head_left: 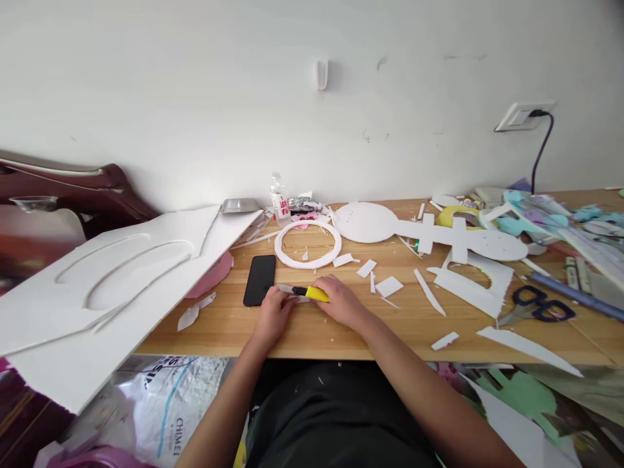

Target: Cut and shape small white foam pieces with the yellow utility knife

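My right hand [340, 301] is wrapped round the yellow handle of a utility knife [316, 294], whose blade points left. At the blade's tip my left hand [273, 312] is closed, its fingers pinched near a narrow white strip [301, 299] that lies under the knife; what exactly they grip is too small to tell. A black phone [260, 280] lies just left of my left hand. Beyond both hands rests a white foam ring [278, 246]. Small white offcuts [389, 286] are scattered right of my right hand.
A large white foam sheet [146, 279] overhangs the wooden table [214, 338] at left. Behind stand a bottle [280, 203] and a metal tray [240, 206]. Rightward lie a long white cutout [365, 222], scissors [543, 305], a blue rod [585, 298] and coloured scraps.
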